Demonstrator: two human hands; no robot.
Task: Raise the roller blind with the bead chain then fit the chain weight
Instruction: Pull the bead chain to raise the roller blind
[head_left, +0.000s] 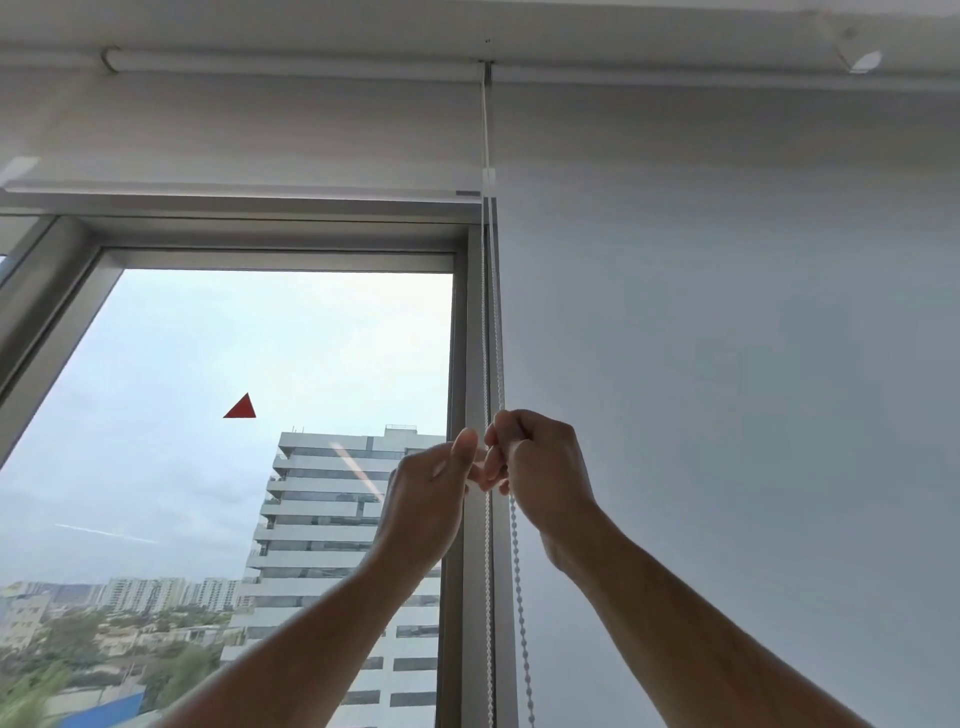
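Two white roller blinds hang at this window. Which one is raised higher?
The left white roller blind: its bottom bar sits near the top of the window frame, leaving the glass uncovered. The right white roller blind hangs down past both hands.

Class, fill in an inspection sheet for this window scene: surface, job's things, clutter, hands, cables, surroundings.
Surface: nothing seen; work is at a window frame.
Job's things: roller blind raised near the top; bead chain hangs in two strands beside the frame; chain weight not identifiable.
Clutter: nothing seen.
Hands: left hand and right hand both pinch the chain.
Cables: nothing seen besides the chain.
Surroundings: neighbouring blind lowered; red triangle on glass; buildings outside.
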